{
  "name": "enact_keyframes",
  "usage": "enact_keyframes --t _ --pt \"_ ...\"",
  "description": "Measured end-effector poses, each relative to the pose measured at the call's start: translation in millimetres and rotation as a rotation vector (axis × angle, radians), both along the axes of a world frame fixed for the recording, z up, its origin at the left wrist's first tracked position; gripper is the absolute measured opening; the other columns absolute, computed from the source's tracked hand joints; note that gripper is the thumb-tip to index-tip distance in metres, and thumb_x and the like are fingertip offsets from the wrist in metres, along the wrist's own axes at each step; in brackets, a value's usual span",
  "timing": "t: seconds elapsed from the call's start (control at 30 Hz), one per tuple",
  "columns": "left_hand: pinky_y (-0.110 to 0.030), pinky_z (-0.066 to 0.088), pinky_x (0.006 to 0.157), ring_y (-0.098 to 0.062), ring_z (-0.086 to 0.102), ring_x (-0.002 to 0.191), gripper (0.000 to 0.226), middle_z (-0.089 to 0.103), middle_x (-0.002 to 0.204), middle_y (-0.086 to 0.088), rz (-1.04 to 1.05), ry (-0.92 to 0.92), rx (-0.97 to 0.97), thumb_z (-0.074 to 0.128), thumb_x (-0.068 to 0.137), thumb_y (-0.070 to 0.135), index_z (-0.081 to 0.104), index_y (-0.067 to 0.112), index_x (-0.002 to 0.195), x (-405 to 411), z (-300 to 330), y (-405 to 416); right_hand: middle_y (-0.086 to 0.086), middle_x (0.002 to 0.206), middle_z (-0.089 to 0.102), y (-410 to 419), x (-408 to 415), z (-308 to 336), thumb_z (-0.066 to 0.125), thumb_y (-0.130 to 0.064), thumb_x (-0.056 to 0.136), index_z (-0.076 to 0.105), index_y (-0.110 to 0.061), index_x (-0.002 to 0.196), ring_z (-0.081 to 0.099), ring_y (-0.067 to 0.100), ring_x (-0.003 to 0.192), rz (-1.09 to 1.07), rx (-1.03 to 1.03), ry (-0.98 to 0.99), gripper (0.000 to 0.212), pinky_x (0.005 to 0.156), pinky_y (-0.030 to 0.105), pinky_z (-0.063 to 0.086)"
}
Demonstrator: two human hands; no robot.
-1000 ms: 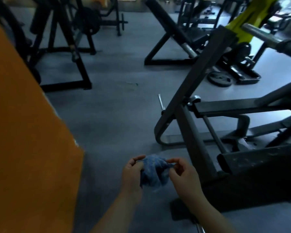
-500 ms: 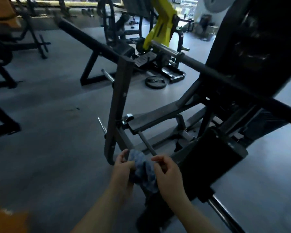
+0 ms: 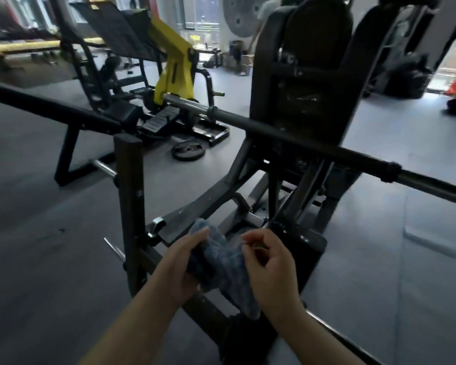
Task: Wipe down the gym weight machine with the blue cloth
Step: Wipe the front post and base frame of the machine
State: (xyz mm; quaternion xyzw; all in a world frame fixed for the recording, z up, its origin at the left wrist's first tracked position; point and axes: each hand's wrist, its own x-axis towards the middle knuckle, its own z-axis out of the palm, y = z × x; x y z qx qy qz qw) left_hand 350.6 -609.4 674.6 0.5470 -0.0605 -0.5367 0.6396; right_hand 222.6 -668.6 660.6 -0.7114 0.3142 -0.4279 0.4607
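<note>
Grey gym floor (image 3: 50, 259) carries black machine frames (image 3: 129, 193) and 1 weight plate (image 3: 188, 152).

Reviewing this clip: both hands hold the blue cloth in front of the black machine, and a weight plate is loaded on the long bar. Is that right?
Not quite. In the head view the weight plate lies flat on the floor, not on the long bar. The rest stands: left hand and right hand hold the blue cloth before the black machine.
</note>
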Motion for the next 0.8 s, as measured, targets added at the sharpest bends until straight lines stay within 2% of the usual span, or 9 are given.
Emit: enact_keyframes --t 0.07,0.13,0.2,0.33,0.4,0.47,0.67,0.73,0.8 --pt "-0.026 0.051 0.041 -0.019 0.064 0.047 0.021 0.066 0.056 -0.011 -0.051 -0.016 -0.026 0.057 0.088 0.019 0.062 0.001 0.079 -6.5 7.4 -1.2 -0.007 0.082 0.064 1.3 -12.7 8.0 0.060 0.004 0.086 0.059 -0.030 0.076 0.062 0.007 0.079 -0.091 -0.032 -0.013 0.035 0.069 0.011 0.047" --pt "-0.028 0.055 0.047 -0.021 0.067 0.054 0.015 0.069 0.068 -0.013 -0.113 -0.012 -0.059 0.057 0.088 0.013 0.062 0.000 0.090 -16.6 12.8 -3.2 -0.007 0.081 0.064 3.0 -27.4 15.1 0.059 0.004 0.086 0.058 -0.030 0.074 0.061 0.004 0.077 -0.175 -0.030 -0.027 0.036 0.068 0.009 0.045" --pt "-0.030 0.055 0.049 -0.022 0.069 0.061 0.016 0.071 0.080 -0.014 -0.128 -0.036 -0.077 0.058 0.087 0.012 0.063 0.003 0.099 -23.8 14.6 -6.6 -0.013 0.075 0.063 4.1 -42.4 23.7 0.058 0.005 0.087 0.058 -0.029 0.072 0.060 -0.001 0.073 -0.227 -0.021 -0.023 0.037 0.063 0.006 0.043" --pt "-0.034 0.054 0.063 -0.022 0.071 0.076 0.014 0.072 0.094 -0.010 -0.152 -0.100 -0.158 0.055 0.091 0.015 0.066 0.013 0.100 -39.1 18.3 -15.1 -0.027 0.064 0.062 -2.8 -69.3 38.3 0.058 0.008 0.085 0.058 -0.026 0.067 0.058 -0.008 0.064 -0.277 -0.059 0.012 0.039 0.057 0.005 0.042" --pt "-0.033 0.055 0.062 -0.019 0.070 0.076 0.015 0.071 0.095 -0.007 -0.143 -0.138 -0.212 0.052 0.093 0.015 0.065 0.015 0.101 -45.6 22.0 -19.4 -0.016 0.065 0.065 -12.6 -79.2 41.2 0.060 0.006 0.084 0.058 -0.028 0.066 0.060 -0.001 0.066 -0.324 -0.104 0.035 0.039 0.058 0.013 0.047" --pt "-0.030 0.056 0.061 -0.017 0.070 0.082 0.022 0.070 0.102 -0.004 -0.127 -0.203 -0.240 0.052 0.094 0.017 0.061 0.017 0.114 -51.7 27.2 -25.2 -0.006 0.070 0.066 -26.1 -85.4 45.9 0.062 0.003 0.084 0.058 -0.031 0.065 0.059 0.007 0.069 -0.366 -0.145 0.058 0.039 0.062 0.024 0.049" --pt "-0.026 0.050 0.080 -0.006 0.060 0.094 0.038 0.062 0.104 0.011 -0.020 -0.826 -0.305 0.050 0.096 0.022 0.046 0.032 0.132 -54.5 45.7 -64.8 -0.014 0.081 0.062 -63.2 -93.9 70.4 0.059 -0.002 0.087 0.057 -0.034 0.070 0.059 0.001 0.073 -0.485 -0.278 0.005 0.036 0.066 0.010 0.048" --pt "-0.027 0.046 0.082 -0.009 0.057 0.097 0.044 0.060 0.110 0.005 -0.098 -1.023 -0.165 0.051 0.095 0.024 0.042 0.029 0.138 -49.0 40.1 -79.9 -0.009 0.086 0.062 -79.5 -97.6 58.5 0.058 -0.007 0.088 0.058 -0.030 0.076 0.058 0.002 0.076 -0.495 -0.227 0.161 0.026 0.064 0.009 0.044" --pt "-0.028 0.043 0.083 -0.014 0.055 0.103 0.045 0.059 0.118 -0.001 -0.284 -1.191 0.008 0.053 0.094 0.025 0.042 0.019 0.138 -44.2 28.9 -85.9 -0.006 0.097 0.063 -92.9 -102.8 35.7 0.058 -0.018 0.090 0.061 -0.027 0.090 0.059 0.010 0.085 -0.369 -0.069 0.506 0.010 0.071 0.019 0.044"
